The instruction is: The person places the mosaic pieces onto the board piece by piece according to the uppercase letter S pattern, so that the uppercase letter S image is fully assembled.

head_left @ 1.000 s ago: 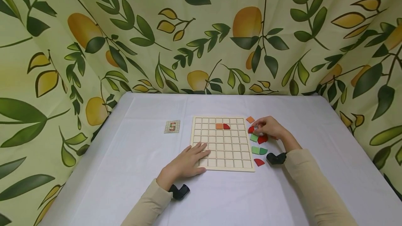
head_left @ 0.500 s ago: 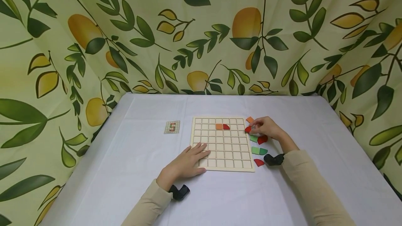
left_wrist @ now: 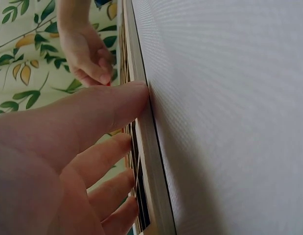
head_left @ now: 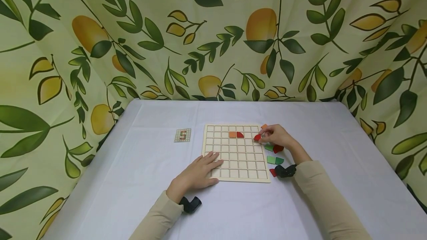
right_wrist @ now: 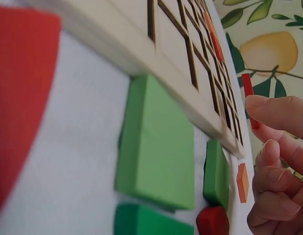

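Note:
My right hand (head_left: 275, 135) pinches a red quarter-circle tile (head_left: 257, 137) between thumb and finger, over the right edge of the wooden grid board (head_left: 237, 182). In the right wrist view that red tile (right_wrist: 247, 87) stands on edge, raised off the board. My left hand (head_left: 199, 171) lies with straight, spread fingers on the board's lower left corner. The left wrist view has its thumb (left_wrist: 117, 105) along the board's side. An orange square tile (head_left: 232, 135) and a red quarter-circle tile (head_left: 240, 135) sit side by side in the second row of cells.
Left of the board lies a small pattern card (head_left: 182, 135) with an S figure. Along the right side are an orange tile (head_left: 264, 126), a light green tile (head_left: 271, 159), a dark green tile (head_left: 279, 160) and red tiles (head_left: 278, 149). A leaf-print curtain (head_left: 213, 47) hangs behind.
My right hand has lifted the red quarter-circle tile from beside the board and carried it left over the board's edge. The left hand has stayed in place.

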Available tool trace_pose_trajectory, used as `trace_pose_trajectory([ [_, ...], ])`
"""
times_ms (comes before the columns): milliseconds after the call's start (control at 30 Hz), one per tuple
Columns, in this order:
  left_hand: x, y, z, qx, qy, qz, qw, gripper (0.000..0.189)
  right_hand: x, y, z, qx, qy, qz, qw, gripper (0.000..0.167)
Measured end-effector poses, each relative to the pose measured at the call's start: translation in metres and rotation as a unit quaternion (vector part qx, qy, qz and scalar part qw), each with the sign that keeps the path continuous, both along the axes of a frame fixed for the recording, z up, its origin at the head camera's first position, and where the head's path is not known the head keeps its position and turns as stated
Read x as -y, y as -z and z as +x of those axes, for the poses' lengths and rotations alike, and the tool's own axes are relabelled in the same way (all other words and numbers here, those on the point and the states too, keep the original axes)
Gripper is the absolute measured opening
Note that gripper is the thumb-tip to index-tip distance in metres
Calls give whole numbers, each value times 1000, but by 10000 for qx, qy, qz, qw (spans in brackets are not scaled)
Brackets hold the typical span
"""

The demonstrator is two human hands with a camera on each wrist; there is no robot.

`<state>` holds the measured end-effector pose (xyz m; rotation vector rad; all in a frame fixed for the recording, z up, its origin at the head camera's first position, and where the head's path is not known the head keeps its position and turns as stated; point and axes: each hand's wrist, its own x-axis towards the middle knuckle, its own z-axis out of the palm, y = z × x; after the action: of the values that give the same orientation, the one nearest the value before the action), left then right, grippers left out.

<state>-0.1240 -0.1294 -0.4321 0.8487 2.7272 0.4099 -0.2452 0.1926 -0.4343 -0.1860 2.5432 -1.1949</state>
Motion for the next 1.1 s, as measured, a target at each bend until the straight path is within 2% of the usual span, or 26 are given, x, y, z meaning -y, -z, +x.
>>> trace_pose_trajectory([
  [133,0,1,0,77,-29,-9,10000,60,6,-1,0,-196,-40,48,9998,33],
  [467,0,1,0,217,-70,63,9997,61,19,1,0,-314,-184,-73,9993,31],
  [1100,0,1,0,151,-39,5,9999,61,47,1,1,-476,-250,-344,9980,28],
])
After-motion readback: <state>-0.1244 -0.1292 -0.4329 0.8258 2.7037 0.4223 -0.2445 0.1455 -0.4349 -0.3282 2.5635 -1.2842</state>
